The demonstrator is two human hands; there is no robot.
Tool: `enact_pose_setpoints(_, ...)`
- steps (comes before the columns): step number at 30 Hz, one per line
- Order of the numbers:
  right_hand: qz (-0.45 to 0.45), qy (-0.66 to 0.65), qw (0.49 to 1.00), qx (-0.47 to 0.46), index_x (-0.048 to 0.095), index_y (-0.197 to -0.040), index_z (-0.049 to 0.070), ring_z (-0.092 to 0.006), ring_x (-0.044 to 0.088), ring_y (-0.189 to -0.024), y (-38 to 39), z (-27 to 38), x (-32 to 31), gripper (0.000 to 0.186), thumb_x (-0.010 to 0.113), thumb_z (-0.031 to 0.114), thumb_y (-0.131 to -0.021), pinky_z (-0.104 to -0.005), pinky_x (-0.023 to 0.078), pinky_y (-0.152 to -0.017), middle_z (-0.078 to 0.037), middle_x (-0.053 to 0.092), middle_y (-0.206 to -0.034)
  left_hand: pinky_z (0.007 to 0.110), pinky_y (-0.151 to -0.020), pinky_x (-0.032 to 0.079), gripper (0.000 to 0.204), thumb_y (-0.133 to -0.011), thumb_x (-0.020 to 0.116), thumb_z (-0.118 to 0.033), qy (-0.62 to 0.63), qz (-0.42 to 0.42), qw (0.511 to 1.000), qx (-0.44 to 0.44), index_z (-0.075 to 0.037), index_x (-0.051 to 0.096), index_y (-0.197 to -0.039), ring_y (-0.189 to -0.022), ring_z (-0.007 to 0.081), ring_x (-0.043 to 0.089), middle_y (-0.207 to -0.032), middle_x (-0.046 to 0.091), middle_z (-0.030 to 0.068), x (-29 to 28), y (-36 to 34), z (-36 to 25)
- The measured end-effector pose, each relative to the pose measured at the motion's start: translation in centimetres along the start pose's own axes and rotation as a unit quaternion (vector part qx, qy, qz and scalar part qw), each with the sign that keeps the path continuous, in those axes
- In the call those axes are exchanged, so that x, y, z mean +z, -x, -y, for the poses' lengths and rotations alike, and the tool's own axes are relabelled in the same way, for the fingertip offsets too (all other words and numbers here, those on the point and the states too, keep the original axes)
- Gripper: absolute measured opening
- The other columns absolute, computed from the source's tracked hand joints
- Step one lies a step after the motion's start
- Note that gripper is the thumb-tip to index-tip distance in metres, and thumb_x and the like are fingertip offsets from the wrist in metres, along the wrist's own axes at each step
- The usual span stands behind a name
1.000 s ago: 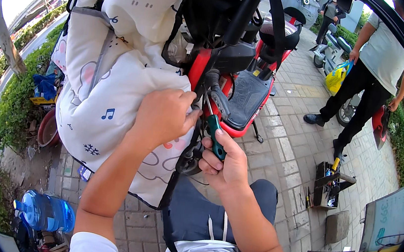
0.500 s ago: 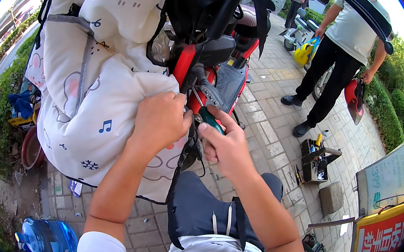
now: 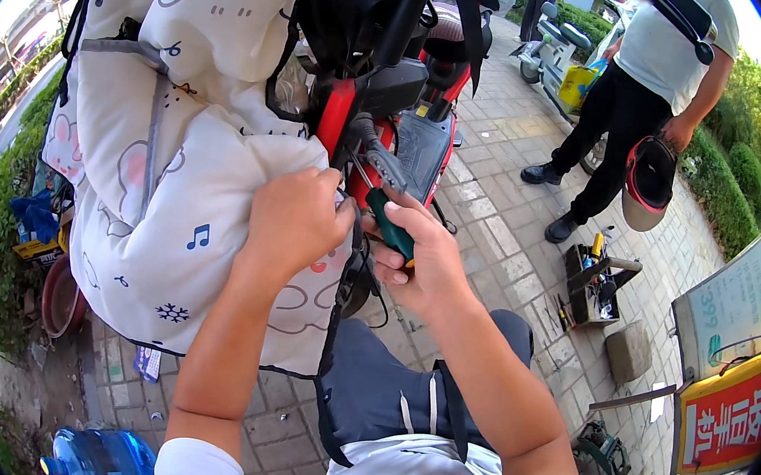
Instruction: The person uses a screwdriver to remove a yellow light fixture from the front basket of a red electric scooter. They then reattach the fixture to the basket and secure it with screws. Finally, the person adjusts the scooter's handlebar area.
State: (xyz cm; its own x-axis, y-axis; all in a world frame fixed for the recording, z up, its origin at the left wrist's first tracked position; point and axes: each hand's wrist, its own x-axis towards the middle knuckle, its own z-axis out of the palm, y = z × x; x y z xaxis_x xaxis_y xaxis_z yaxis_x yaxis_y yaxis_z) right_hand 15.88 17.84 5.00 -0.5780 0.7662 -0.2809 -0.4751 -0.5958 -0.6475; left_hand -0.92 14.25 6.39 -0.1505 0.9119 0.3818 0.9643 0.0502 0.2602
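Note:
In my right hand (image 3: 424, 254) is a screwdriver (image 3: 389, 223) with a green handle, the fingers wrapped round it. Its metal shaft slants up and left toward the red and black front of an electric scooter (image 3: 336, 120). Beside it, my left hand (image 3: 296, 219) is closed at the edge of a white quilted scooter cover (image 3: 164, 241) printed with cartoon figures. The left fingertips are turned away, so what they grip is hidden. A black brake lever and grip (image 3: 376, 153) sit just above both hands.
A person (image 3: 662, 73) stands at the right holding a red helmet (image 3: 650, 182). Nearby on the paving are a black toolbox (image 3: 594, 299) with tools, a stone block (image 3: 628, 352) and a red-yellow sign (image 3: 731, 414). A blue water bottle (image 3: 102, 459) lies at lower left.
My right hand has shifted its hold, the fingers now curled further round the screwdriver handle. My left hand stays at the cover edge. The standing person has turned, and the helmet's hollow inside now shows.

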Motion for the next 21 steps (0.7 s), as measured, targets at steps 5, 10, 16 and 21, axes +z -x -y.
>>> enact_pose_setpoints(5, -0.064, 0.285, 0.952, -0.096, 0.054, -0.134, 0.008, -0.0147, 0.052, -0.051, -0.9, -0.8, 0.0, 0.045, 0.059, 0.016, -0.09, -0.0311, 0.04, -0.043, -0.007, 0.061, -0.077, 0.043, -0.069, 0.051, 0.032, -0.081, 0.065, -0.028, 0.009, -0.001, 1.0, -0.007, -0.006, 0.069, -0.103, -0.081, 0.0326, 0.066, -0.089, 0.068, 0.0128, 0.1, 0.0, 0.0)
enact_pose_setpoints(10, -0.046, 0.412, 0.884, -0.216, 0.053, -0.132, 0.002, -0.0183, 0.055, -0.053, -0.8, -1.9, -0.3, 0.047, 0.058, 0.014, -0.087, -0.0372, 0.046, -0.048, -0.007, 0.06, -0.076, 0.043, -0.069, 0.051, 0.031, -0.081, 0.065, -0.028, 0.008, -0.024, 1.0, -0.005, -0.006, 0.069, -0.103, -0.08, 0.0327, 0.066, -0.088, 0.068, 0.0126, 0.2, 0.0, 0.2)
enact_pose_setpoints(16, -0.041, 0.082, 0.996, 0.018, 0.056, -0.123, 0.002, -0.0172, 0.05, -0.047, -1.3, 0.1, -0.4, 0.039, 0.057, 0.015, -0.086, -0.0333, 0.039, -0.041, -0.01, 0.058, -0.074, 0.043, -0.068, 0.05, 0.03, -0.081, 0.066, -0.027, 0.035, -0.015, 0.999, -0.012, -0.006, 0.069, -0.102, -0.079, 0.0326, 0.066, -0.087, 0.068, 0.0126, 0.3, 0.0, 0.0)
enact_pose_setpoints(21, -0.08, 0.757, 0.56, -0.326, 0.056, -0.117, -0.002, -0.0291, 0.061, -0.057, -1.7, -0.6, -1.1, 0.042, 0.059, 0.015, -0.079, -0.0458, 0.052, -0.062, -0.022, 0.061, -0.068, 0.042, -0.068, 0.05, 0.029, -0.081, 0.067, -0.028, 0.035, -0.031, 0.999, -0.01, -0.006, 0.07, -0.099, -0.077, 0.0323, 0.066, -0.085, 0.068, 0.0125, 0.5, 0.2, 0.4)
